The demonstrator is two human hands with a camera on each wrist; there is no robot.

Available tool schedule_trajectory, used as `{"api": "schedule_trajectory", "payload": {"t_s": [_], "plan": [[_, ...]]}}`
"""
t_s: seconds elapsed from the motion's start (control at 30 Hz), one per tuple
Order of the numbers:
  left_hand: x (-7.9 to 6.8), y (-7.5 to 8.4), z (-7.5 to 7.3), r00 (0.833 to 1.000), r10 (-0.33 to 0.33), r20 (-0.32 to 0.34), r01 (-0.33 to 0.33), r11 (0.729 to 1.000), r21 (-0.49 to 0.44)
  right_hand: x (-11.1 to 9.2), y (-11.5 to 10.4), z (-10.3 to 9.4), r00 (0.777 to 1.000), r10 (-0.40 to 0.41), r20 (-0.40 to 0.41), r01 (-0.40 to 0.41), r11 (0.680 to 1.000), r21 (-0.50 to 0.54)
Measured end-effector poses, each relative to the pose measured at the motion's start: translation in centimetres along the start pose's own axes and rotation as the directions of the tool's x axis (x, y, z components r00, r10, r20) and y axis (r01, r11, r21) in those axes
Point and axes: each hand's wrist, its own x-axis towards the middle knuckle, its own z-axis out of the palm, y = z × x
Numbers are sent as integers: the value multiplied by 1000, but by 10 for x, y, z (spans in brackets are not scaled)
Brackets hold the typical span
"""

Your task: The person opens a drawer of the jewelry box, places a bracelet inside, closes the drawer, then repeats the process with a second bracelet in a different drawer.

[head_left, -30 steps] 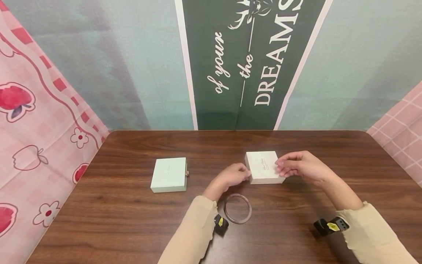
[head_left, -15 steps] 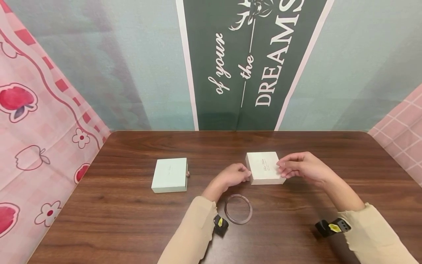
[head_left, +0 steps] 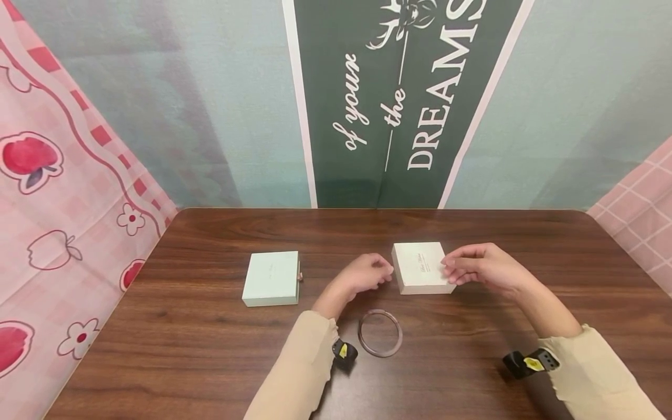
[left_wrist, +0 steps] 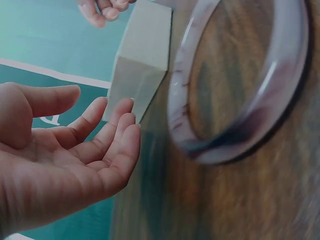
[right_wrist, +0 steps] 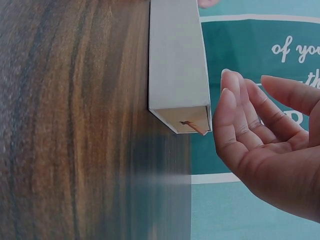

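Note:
A white drawer-style gift box (head_left: 417,265) with small printed lettering lies flat on the table. From its right end sticks a short brown ribbon tab (right_wrist: 194,126), seen in the right wrist view. My left hand (head_left: 362,274) is just left of the box, its loosely bent fingers (left_wrist: 122,155) apart from the thumb with nothing between them. At the box's right end my right hand (head_left: 485,267) hovers with relaxed fingers (right_wrist: 227,117), right by the top edge and holding nothing. A marbled purple-grey bangle (head_left: 397,344) lies in front of the box, close to the left wrist.
A pale mint box (head_left: 270,277) with a small ribbon tab sits farther left on the brown wooden table (head_left: 210,350). A lettered cloth (head_left: 378,116) hangs behind the table's back edge, and pink patterned cloth (head_left: 79,233) borders the left side.
My left hand has let go of the white box's left side and moved slightly left. The right hand, both boxes and the bangle stay where they were.

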Motion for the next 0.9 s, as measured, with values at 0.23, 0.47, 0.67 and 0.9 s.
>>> {"api": "schedule_trajectory", "payload": {"t_s": [0.23, 0.47, 0.67, 0.9], "plan": [[-11, 4, -18, 1000, 15, -5, -15, 1000, -22, 0, 0, 0, 1000, 16, -5, -16, 1000, -24], [-25, 6, -36, 998, 48, -31, -45, 996, 77, -1, 0, -1, 1000, 16, -1, -16, 1000, 3], [-37, 7, -52, 995, 62, -81, -53, 992, 116, -4, 1, -2, 1000, 18, -9, -18, 1000, -16], [-52, 8, -72, 984, 57, -168, -26, 983, 183, -6, 1, -4, 999, 27, -21, -28, 999, -40]]}}
